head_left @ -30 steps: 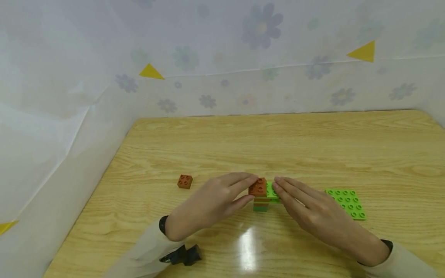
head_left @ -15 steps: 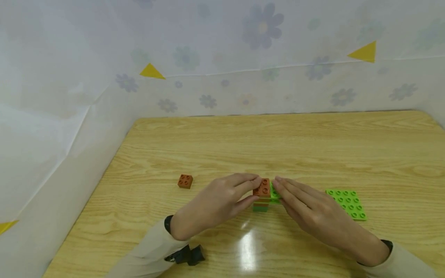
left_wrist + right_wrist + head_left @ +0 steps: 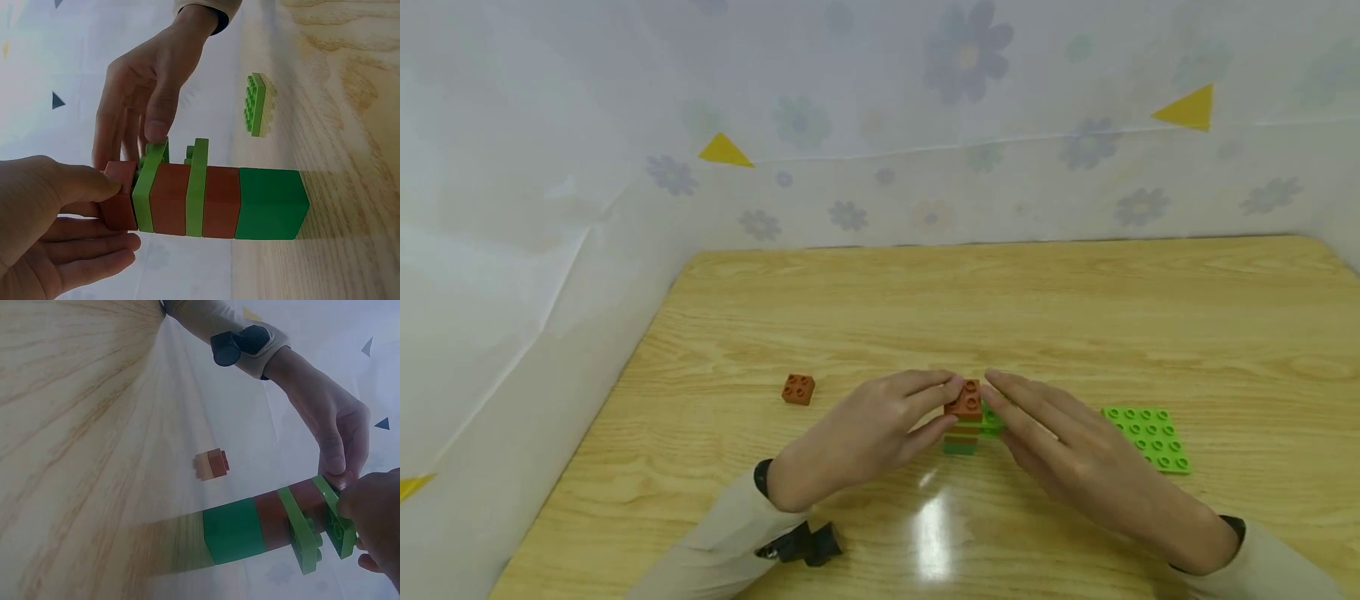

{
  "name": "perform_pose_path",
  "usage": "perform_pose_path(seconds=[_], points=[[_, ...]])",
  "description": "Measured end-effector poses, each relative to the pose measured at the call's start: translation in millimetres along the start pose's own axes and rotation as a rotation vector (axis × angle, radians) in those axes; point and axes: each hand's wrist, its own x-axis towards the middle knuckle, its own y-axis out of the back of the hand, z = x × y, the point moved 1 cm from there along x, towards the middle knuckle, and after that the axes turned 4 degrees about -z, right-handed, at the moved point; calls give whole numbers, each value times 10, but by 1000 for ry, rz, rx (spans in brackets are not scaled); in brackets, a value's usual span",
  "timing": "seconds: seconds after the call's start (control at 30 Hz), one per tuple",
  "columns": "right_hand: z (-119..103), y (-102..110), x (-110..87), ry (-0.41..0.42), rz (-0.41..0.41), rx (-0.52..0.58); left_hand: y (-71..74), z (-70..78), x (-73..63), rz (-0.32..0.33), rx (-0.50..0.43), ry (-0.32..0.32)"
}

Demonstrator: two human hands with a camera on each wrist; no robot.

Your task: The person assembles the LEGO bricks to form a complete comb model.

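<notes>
A block tower stands on the table, with a dark green block (image 3: pixel 272 203) at its base. Above come a brown block (image 3: pixel 222 201), a light green plate (image 3: pixel 197 187), a second brown block (image 3: pixel 170 199), and an upper light green plate (image 3: pixel 150 187). Both plates jut out to the right. My left hand (image 3: pixel 868 433) pinches the top brown block (image 3: pixel 972 402) between thumb and fingers. My right hand (image 3: pixel 1082 454) holds the jutting end of the upper plate, its thumb at that end in the left wrist view. Its fingertips reach up to the top block.
A loose brown block (image 3: pixel 798 389) lies to the left on the wooden table (image 3: pixel 880 308). At the right lies a square light green studded plate (image 3: pixel 1157 437), partly behind my right hand. A black camera mount (image 3: pixel 805 544) is strapped at my left wrist.
The top brown block has shifted slightly right with my left hand and sits squarer over the tower. My right hand's fingertips have spread and moved slightly farther from me.
</notes>
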Motion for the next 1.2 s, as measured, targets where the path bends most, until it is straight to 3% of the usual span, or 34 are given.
perform_pose_path(seconds=[0.2,0.3,0.53,0.7,0.87,1.07,1.2], points=[[-6,-49,82,62,-2,11,0,-14,6,-13,63,-34],[-2,-68,85,71,15,26,-8,-19,9,-18,51,-31],[5,-113,54,66,31,50,-87,-71,-12,74,-194,1],[43,-119,60,71,44,57,-118,-94,-12,115,-204,-24],[69,-135,43,82,59,83,-159,-132,-28,139,-273,-38],[65,-135,25,80,75,96,-201,-153,-27,156,-347,-32],[57,-131,15,73,74,81,-237,-160,-29,147,-346,-2]])
